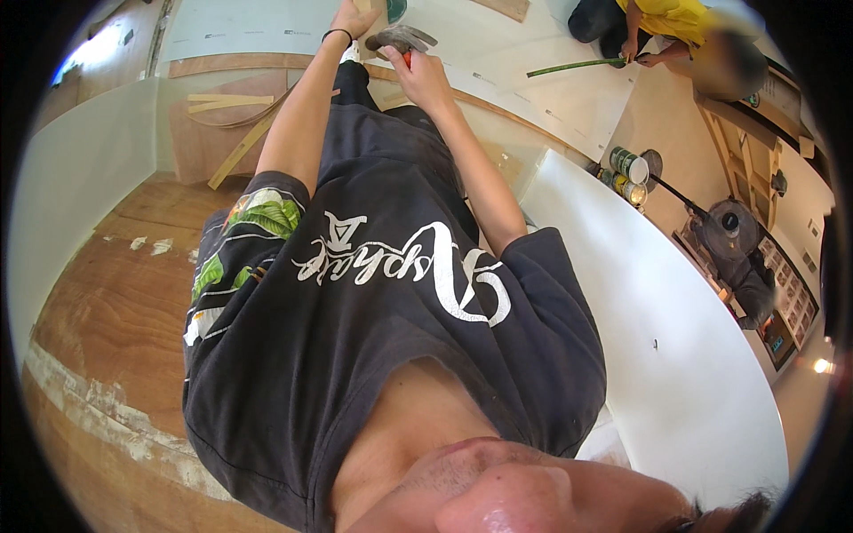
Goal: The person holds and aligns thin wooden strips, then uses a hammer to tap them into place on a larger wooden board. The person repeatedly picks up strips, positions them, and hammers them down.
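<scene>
My right hand [424, 82] is closed round the orange handle of a claw hammer [402, 37], whose metal head shows above the fist. Beside it, at the upper edge, my left hand [353, 19] has a dark band at its wrist and its fingers are bent round a pale wooden piece [374, 12]. That piece is partly cut off by the picture's edge. A green round object [396, 9] lies just past it. The hammer head is close to my left hand, and I cannot tell whether it touches the wood.
Thin wooden strips [238, 153] and a brown board [191, 169] lie at the left. A curved white panel [657, 329] rises at the right. Beyond it are several cans [629, 166]. A person in yellow [662, 22] holds a green strip [569, 67]; another person [755, 284] is far right.
</scene>
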Demonstrator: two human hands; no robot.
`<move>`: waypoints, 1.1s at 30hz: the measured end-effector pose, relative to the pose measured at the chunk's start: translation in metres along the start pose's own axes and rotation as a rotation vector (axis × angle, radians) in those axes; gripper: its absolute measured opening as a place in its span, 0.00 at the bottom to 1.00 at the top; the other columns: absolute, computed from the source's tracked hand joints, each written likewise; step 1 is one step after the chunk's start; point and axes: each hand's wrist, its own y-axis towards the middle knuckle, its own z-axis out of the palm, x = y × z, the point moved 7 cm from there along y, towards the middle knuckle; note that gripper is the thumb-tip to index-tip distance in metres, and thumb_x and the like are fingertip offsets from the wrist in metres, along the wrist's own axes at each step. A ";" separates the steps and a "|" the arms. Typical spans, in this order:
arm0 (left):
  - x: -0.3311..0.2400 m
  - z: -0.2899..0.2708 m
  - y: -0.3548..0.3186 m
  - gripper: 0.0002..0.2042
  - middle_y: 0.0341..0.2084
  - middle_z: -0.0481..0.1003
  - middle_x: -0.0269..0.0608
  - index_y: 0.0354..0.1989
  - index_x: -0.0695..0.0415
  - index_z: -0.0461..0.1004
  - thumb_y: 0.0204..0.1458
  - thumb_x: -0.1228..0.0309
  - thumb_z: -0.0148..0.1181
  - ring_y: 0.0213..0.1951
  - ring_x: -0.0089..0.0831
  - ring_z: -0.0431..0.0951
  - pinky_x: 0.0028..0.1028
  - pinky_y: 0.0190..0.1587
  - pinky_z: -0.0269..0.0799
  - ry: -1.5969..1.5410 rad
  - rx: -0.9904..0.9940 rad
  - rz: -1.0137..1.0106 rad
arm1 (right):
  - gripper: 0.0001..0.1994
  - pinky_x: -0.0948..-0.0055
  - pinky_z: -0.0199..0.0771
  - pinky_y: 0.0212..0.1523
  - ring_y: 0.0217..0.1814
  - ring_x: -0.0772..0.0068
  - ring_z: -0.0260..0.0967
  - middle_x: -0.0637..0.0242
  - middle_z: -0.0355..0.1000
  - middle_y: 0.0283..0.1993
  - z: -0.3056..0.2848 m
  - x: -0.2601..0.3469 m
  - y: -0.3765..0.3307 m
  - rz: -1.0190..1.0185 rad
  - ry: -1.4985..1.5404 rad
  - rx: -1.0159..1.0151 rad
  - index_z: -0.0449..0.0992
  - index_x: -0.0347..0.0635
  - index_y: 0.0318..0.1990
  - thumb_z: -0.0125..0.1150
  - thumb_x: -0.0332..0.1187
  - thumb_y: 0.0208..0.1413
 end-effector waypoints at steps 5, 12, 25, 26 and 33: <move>-0.014 -0.008 0.002 0.40 0.53 0.72 0.62 0.65 0.56 0.59 0.49 0.44 0.63 0.49 0.52 0.78 0.42 0.46 0.78 -0.030 0.003 -0.154 | 0.25 0.52 0.73 0.38 0.36 0.41 0.75 0.50 0.77 0.30 -0.003 -0.005 0.001 0.109 -0.036 0.092 0.76 0.41 0.47 0.49 0.56 0.64; -0.047 -0.013 0.004 0.41 0.52 0.74 0.61 0.72 0.49 0.51 0.53 0.43 0.59 0.47 0.45 0.80 0.41 0.37 0.81 -0.269 0.162 -0.250 | 0.27 0.51 0.73 0.37 0.35 0.41 0.75 0.49 0.77 0.29 -0.006 -0.010 0.011 0.158 0.002 0.029 0.77 0.37 0.41 0.49 0.56 0.65; -0.014 0.001 0.022 0.36 0.46 0.78 0.53 0.66 0.55 0.59 0.55 0.47 0.59 0.44 0.39 0.81 0.37 0.44 0.78 -0.046 0.029 0.030 | 0.27 0.52 0.69 0.33 0.31 0.39 0.73 0.46 0.73 0.26 -0.009 -0.013 0.024 0.161 0.086 -0.067 0.74 0.31 0.37 0.52 0.54 0.64; -0.013 -0.001 0.022 0.35 0.46 0.78 0.52 0.66 0.56 0.60 0.55 0.47 0.59 0.42 0.38 0.81 0.36 0.43 0.78 -0.037 0.027 0.032 | 0.27 0.52 0.69 0.32 0.30 0.40 0.72 0.46 0.73 0.26 -0.011 -0.012 0.024 0.143 0.082 -0.083 0.74 0.31 0.37 0.52 0.54 0.64; -0.028 -0.005 0.012 0.31 0.42 0.80 0.48 0.60 0.59 0.67 0.54 0.49 0.60 0.39 0.36 0.83 0.34 0.40 0.78 -0.073 0.045 -0.014 | 0.26 0.51 0.71 0.35 0.31 0.41 0.73 0.47 0.74 0.26 -0.003 -0.018 0.017 0.249 0.006 0.025 0.77 0.35 0.38 0.50 0.55 0.65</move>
